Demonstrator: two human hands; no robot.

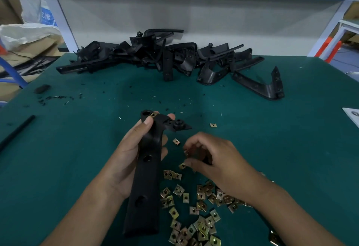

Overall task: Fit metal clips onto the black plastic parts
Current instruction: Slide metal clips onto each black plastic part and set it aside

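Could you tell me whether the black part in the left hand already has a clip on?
Yes: one brass-coloured clip sits on the top end of the black part, above the left hand thumb.

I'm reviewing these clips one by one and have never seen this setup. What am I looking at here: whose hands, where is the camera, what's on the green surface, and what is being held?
There is one picture, taken by a camera worn on a person's head, looking down at their own bare hands. No robot is involved. The left hand grips a long black plastic part that already has one brass-coloured metal clip at its top end. The right hand is curled over the table and pinches a loose clip in its fingertips. On the green mat lie a scatter of loose clips near the person and a pile of black plastic parts at the far edge, plus small black shavings.
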